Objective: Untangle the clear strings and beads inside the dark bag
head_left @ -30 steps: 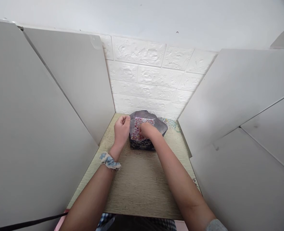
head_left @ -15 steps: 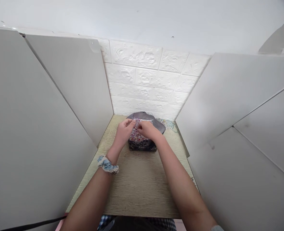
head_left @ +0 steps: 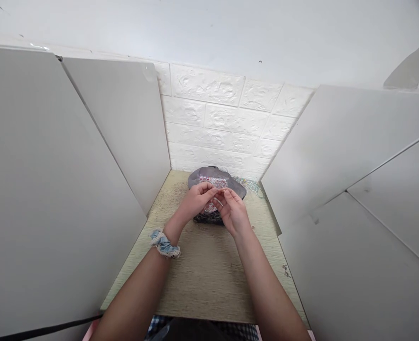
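A dark box (head_left: 209, 219) lined with grey plastic holds many small pink and white beads (head_left: 214, 180) at the back of the wooden table (head_left: 202, 274). My left hand (head_left: 196, 202) and my right hand (head_left: 233, 210) meet just above the box's front edge. Both pinch at one small spot between their fingertips; what they hold is too small to name. A blue scrunchie (head_left: 164, 243) sits on my left wrist.
White panels (head_left: 70, 189) wall in the table on the left and right (head_left: 355, 199). A white brick-pattern wall (head_left: 223, 123) closes the back. A string of pale beads (head_left: 248, 183) lies behind the box at the right. Tiny bits (head_left: 286, 270) lie near the right edge.
My right hand has come out of the bead box and turned palm up. Both hands drew together in front of the box, fingertips meeting.
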Motion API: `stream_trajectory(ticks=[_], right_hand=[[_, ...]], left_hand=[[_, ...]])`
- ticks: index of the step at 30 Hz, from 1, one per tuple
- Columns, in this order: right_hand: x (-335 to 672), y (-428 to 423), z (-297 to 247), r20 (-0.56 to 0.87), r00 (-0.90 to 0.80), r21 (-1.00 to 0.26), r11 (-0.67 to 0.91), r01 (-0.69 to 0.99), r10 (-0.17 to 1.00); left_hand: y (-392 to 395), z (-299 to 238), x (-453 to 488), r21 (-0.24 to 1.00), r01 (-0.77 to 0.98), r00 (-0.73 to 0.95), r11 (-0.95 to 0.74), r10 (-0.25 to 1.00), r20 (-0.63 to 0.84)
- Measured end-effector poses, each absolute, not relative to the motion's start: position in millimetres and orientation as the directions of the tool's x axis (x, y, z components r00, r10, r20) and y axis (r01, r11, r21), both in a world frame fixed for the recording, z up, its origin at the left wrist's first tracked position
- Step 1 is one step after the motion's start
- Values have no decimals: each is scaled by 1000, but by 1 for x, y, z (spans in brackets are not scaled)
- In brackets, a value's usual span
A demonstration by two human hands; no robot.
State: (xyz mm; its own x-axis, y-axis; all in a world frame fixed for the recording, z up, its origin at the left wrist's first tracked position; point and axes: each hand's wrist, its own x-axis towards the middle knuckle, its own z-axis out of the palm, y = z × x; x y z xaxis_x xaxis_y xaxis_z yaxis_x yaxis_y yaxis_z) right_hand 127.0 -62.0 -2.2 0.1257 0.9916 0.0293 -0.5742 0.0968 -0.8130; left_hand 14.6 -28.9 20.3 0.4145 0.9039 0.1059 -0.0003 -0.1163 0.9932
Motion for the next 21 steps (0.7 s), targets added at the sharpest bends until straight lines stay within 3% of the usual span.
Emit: stream_trajectory(ticks=[11,21], right_hand=[[127,-66,-8,9,68,-671,56,-740,998],[125,-66,-6,21,70,-641,67,-765,997]], left_hand=[[-30,21,16,990,33,443,-137,890,108],[-30,18,18,992,33,453,-124,886,96]])
